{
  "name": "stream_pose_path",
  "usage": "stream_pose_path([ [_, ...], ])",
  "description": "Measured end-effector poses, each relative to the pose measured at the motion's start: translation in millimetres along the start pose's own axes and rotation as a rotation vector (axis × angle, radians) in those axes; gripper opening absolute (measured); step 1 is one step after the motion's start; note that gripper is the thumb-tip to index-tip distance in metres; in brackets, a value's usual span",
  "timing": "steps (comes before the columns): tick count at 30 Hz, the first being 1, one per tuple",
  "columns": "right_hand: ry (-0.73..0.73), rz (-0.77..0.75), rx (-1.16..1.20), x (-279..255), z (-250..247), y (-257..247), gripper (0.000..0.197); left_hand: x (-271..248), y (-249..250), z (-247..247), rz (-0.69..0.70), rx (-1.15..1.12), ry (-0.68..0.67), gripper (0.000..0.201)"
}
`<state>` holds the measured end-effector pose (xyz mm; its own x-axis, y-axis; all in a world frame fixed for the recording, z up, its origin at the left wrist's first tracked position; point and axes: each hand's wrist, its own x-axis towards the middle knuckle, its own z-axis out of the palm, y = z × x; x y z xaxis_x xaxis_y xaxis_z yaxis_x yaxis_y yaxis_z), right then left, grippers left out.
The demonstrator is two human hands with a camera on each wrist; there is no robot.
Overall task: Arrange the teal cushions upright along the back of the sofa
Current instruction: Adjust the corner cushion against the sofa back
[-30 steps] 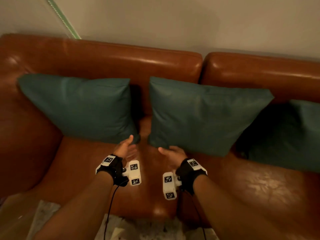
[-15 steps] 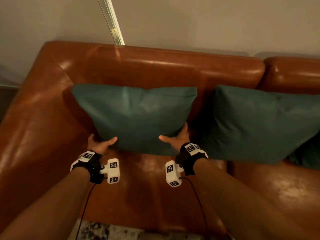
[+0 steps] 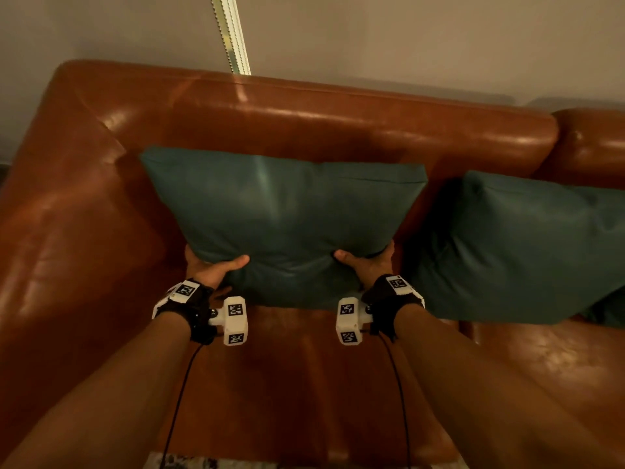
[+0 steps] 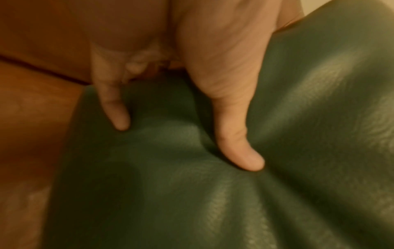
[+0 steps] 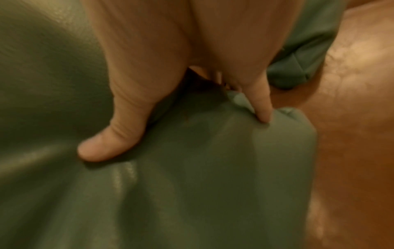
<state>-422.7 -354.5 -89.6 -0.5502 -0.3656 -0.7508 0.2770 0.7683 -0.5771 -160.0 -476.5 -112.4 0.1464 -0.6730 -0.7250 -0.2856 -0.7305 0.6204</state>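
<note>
Both hands grasp the square teal leather cushion (image 3: 284,225) at its lower corners: left hand (image 3: 211,269), right hand (image 3: 367,264), thumbs in front. Above our grip it leans on the brown leather sofa (image 3: 304,116) back. We should seat its base rearward, evenly, clear of the second teal cushion (image 3: 527,245) right of our grip.

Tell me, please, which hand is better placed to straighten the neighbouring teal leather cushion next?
The right hand, probably: it grips the held teal leather cushion at the corner beside the neighbouring teal cushion; the left hand is at the far corner.
</note>
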Motion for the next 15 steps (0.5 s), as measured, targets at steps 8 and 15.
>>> stream_pose_path([
  [8,-0.061,-0.079,0.191,-27,-2,16,0.124,-14,-14,-12,-0.047,-0.031,-0.069,0.095],
  [15,-0.077,-0.118,0.210,-22,-3,17,0.111,-9,-1,-16,-0.016,0.035,-0.092,0.096],
])
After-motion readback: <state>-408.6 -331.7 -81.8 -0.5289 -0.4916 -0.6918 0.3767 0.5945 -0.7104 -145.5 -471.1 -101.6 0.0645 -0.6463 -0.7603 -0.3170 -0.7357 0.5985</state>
